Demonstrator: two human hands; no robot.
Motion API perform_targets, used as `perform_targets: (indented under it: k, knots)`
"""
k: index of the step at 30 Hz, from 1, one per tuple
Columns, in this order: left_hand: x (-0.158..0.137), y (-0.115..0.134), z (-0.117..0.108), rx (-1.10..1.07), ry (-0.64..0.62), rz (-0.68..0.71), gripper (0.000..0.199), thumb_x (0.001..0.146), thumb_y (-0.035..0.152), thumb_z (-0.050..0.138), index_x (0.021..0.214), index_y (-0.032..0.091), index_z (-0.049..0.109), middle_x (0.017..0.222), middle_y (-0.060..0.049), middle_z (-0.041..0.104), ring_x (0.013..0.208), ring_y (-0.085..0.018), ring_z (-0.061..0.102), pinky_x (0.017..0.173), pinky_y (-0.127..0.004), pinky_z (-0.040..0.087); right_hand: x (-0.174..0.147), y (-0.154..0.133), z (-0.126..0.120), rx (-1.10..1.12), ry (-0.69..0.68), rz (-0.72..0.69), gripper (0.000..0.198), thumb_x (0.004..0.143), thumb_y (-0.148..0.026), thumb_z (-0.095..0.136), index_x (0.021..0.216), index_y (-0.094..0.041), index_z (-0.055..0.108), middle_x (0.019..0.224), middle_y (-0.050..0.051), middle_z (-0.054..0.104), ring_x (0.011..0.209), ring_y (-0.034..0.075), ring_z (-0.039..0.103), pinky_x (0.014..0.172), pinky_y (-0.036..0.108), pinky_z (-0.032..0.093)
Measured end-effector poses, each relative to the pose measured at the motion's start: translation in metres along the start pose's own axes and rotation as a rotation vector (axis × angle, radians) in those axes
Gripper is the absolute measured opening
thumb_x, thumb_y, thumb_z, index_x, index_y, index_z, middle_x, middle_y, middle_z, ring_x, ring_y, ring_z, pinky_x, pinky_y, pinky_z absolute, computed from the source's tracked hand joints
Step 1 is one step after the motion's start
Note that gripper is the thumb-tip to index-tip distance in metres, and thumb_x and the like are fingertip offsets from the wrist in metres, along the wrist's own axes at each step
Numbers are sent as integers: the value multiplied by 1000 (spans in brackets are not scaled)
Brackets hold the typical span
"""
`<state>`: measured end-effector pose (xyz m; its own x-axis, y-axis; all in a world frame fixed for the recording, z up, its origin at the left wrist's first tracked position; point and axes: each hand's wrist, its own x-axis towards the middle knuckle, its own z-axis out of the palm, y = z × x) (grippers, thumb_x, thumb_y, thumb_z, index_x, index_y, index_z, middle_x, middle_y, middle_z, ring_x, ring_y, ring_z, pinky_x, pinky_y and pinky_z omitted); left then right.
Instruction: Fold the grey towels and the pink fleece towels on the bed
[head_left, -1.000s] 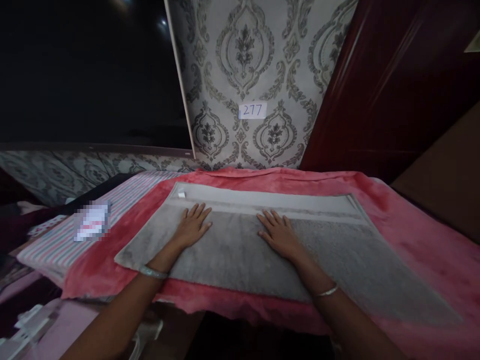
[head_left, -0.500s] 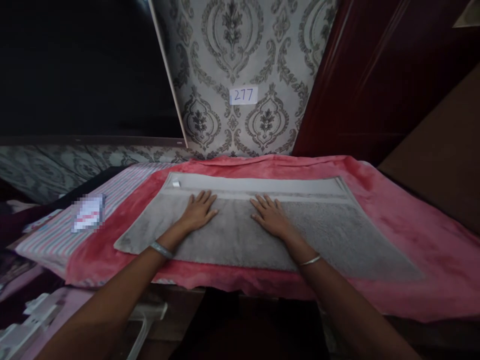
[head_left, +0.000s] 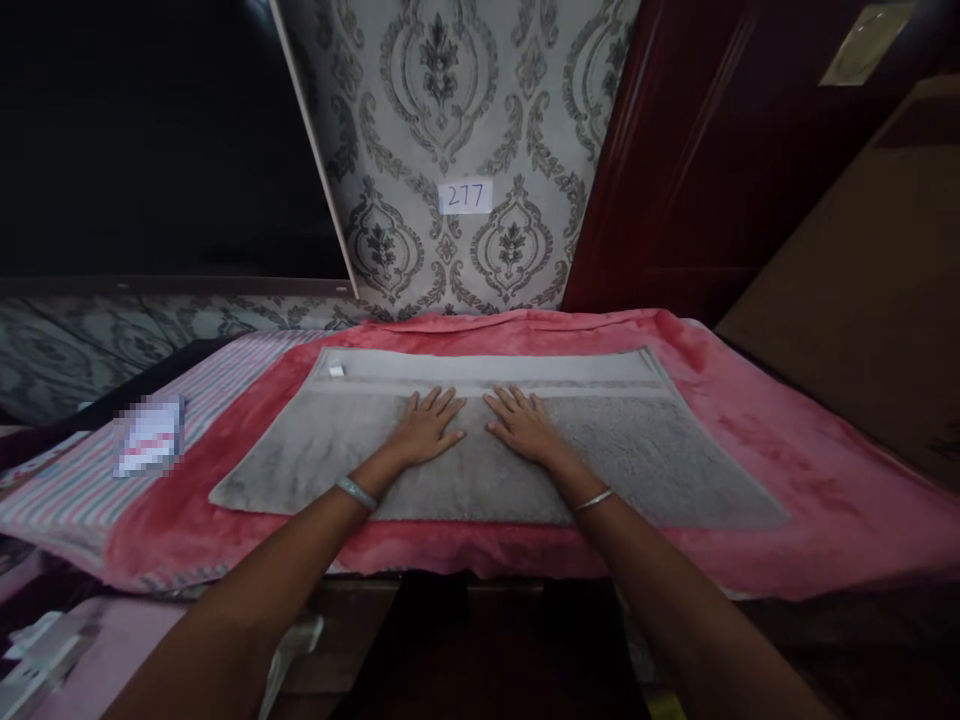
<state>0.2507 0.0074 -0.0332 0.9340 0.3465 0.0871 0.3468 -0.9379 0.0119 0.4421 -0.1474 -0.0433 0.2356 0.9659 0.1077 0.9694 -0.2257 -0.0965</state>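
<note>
A grey plush towel [head_left: 465, 485] lies flat and folded, a smooth pale strip with a small white tag showing along its far side. Under it spreads a pink fleece blanket [head_left: 810, 500]. My left hand [head_left: 427, 428] rests palm down on the towel, left of its middle, with the fingers spread. Just to the right, my right hand [head_left: 523, 425] also lies flat on the plush, fingers apart. Neither hand grips anything. Both sets of fingertips reach the pale band near the far edge.
Striped cloth [head_left: 82, 470] shows at the left, with a blurred packet [head_left: 150, 437] on it. Behind stand a dark television [head_left: 165, 140], patterned wall and a card [head_left: 465, 196] reading 277. A cardboard box [head_left: 862, 260] leans at the right. White plastic [head_left: 45, 650] sits lower left.
My left hand has slid right across the towel, closer to my right hand. Both hands stay flat. The camera view has turned slightly to the right.
</note>
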Motion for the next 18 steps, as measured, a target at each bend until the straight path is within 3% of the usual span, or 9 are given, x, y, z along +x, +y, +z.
perform_targets:
  k: [4, 8, 13, 15, 18]
  knots:
    - [1, 0, 0, -11, -1, 2, 66, 99, 56, 40, 158, 28, 31, 168, -9, 24, 155, -34, 19, 121, -67, 16, -12, 1, -4, 9, -33, 4, 64, 103, -55, 29, 162, -31, 23, 169, 5, 16, 155, 31, 13, 122, 60, 16]
    - [1, 0, -1, -27, 14, 0, 66, 99, 55, 41, 158, 28, 32, 167, -10, 27, 154, -34, 21, 121, -67, 17, -46, 1, -7, 43, -86, 4, 63, 103, -55, 30, 161, -29, 26, 169, 5, 13, 156, 30, 10, 123, 59, 16]
    - [3, 2, -12, -18, -36, -16, 67, 98, 55, 40, 158, 25, 33, 167, -11, 26, 154, -36, 21, 121, -67, 17, -88, 15, -15, 166, -160, -83, 63, 103, -58, 32, 159, -30, 34, 167, 5, 22, 154, 29, 19, 122, 57, 20]
    - [9, 8, -19, -34, -41, -17, 69, 98, 57, 40, 158, 23, 33, 166, -13, 28, 153, -36, 24, 121, -65, 20, -91, 27, -23, 220, -135, -100, 62, 103, -58, 29, 156, -27, 41, 164, 7, 31, 152, 27, 27, 122, 50, 25]
    - [22, 27, -24, -40, -10, 17, 71, 98, 56, 39, 159, 23, 30, 166, -14, 28, 153, -35, 25, 122, -63, 19, -79, 45, -35, 188, 11, 52, 63, 104, -54, 28, 157, -21, 39, 164, 11, 31, 153, 28, 24, 122, 50, 25]
